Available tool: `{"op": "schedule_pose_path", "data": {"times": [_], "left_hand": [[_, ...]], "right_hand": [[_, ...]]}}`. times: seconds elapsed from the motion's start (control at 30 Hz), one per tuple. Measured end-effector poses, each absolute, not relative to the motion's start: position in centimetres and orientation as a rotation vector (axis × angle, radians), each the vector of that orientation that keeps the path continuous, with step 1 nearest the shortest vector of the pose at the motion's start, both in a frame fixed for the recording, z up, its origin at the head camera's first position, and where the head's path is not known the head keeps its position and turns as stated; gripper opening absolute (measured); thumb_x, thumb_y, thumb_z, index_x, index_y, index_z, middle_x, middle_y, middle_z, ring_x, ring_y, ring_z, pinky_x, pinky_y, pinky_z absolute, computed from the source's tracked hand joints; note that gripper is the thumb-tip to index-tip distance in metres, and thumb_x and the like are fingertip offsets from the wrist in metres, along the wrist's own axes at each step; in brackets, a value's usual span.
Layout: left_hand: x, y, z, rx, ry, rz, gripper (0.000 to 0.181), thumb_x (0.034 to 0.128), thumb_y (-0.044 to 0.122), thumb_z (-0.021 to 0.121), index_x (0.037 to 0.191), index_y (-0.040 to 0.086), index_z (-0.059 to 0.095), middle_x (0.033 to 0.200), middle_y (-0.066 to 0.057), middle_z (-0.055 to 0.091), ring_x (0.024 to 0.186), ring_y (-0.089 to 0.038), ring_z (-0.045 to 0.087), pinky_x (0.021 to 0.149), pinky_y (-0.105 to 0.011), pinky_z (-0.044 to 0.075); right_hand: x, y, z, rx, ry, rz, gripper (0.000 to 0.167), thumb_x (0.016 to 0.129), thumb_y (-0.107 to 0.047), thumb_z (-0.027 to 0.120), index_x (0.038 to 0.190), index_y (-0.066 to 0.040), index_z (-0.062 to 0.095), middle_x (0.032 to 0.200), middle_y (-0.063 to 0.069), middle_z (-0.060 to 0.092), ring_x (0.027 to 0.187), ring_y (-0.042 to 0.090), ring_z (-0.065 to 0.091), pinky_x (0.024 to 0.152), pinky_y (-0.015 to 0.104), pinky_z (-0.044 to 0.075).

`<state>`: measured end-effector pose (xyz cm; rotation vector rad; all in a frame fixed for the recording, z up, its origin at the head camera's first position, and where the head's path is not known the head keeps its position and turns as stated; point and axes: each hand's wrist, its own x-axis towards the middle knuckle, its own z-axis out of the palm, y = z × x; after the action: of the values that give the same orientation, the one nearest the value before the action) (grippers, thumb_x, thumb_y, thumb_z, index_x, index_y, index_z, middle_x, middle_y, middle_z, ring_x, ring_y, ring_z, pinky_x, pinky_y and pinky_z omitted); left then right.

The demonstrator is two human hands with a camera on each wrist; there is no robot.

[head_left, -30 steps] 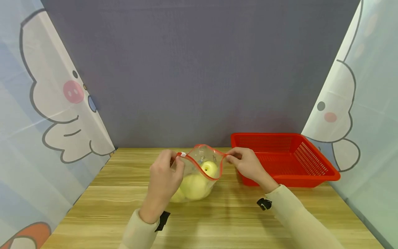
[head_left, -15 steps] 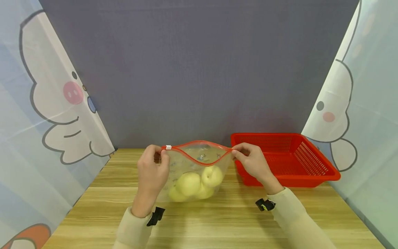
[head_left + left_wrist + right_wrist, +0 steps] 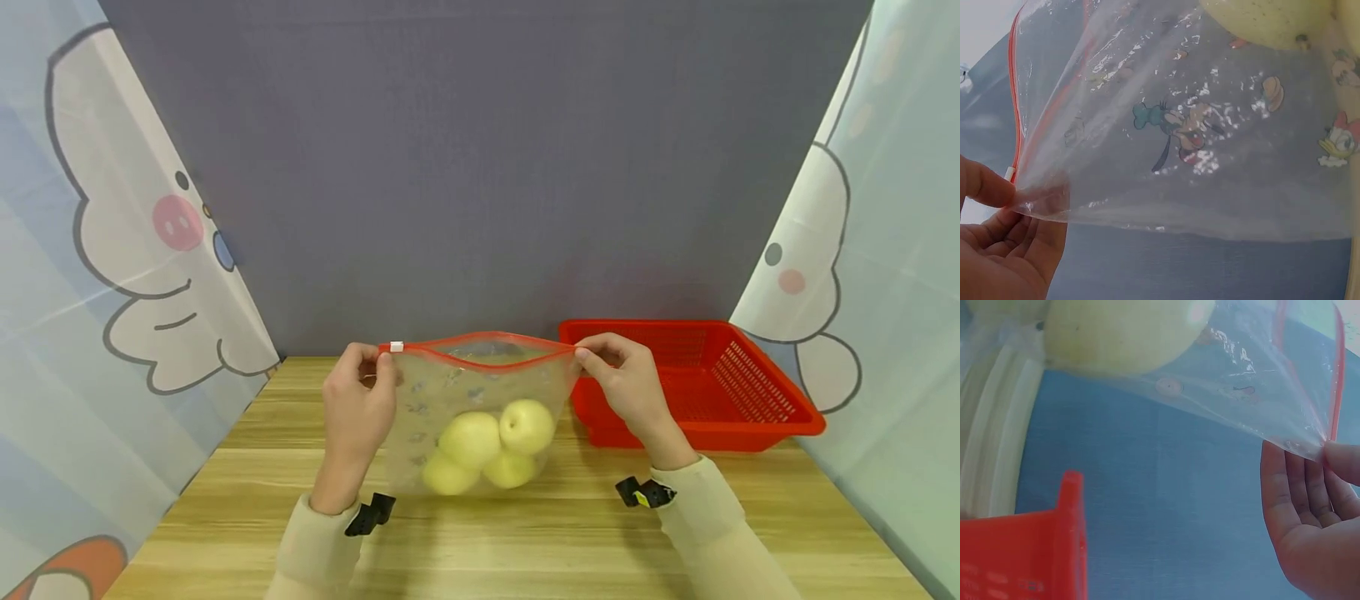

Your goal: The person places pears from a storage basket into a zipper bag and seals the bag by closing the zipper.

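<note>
Fruit [image 3: 470, 440] inside the bag [image 3: 418, 408], basket [image 3: 720, 436] to its right.

Two hands up front, about level, well apart. Left hand [image 3: 358, 404]: pinching, thumb [image 3: 988, 184] against the fingers [image 3: 1038, 250]. Right hand [image 3: 632, 387]: pinching too, thumb [image 3: 1343, 461] toward the index side, other fingers bent. Left forearm [image 3: 313, 550] steep, right forearm [image 3: 723, 537] slants inward more; both in pale long sleeves.

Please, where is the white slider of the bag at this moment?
In the head view, the slider sits near the top left corner of the bag, just beside the left hand.
</note>
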<state>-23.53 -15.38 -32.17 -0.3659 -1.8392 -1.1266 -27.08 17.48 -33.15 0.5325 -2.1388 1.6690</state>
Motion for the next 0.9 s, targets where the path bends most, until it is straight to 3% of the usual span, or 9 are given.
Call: {"op": "schedule_pose_path", "data": {"times": [0.47,0.9], "left_hand": [[-24.1,-15.0,-32.9,-0.318,-1.894,-1.408,0.015,0.1028,0.007,0.059,0.092,-0.004,0.061,0.082,-0.016,0.068,0.071,-0.012,0.07,0.067,-0.019,0.054],[-25.0,-14.9,-33.6,-0.394,-1.818,-1.668,0.014,0.1028,0.004,0.059,0.101,-0.01,0.061,0.09,-0.025,0.067,0.075,-0.015,0.069,0.073,-0.027,0.06]], "right_hand": [[-25.8,18.1,-32.0,0.511,-1.916,1.708,0.014,0.096,-0.003,0.069,0.101,0.009,0.069,0.082,0.005,0.071,0.072,0.017,0.067,0.074,0.024,0.058],[-25.0,18.7,-32.1,0.398,-1.893,1.722,0.016,0.097,-0.005,0.068,0.103,0.01,0.068,0.082,-0.001,0.071,0.072,0.015,0.065,0.073,0.022,0.057]]}}
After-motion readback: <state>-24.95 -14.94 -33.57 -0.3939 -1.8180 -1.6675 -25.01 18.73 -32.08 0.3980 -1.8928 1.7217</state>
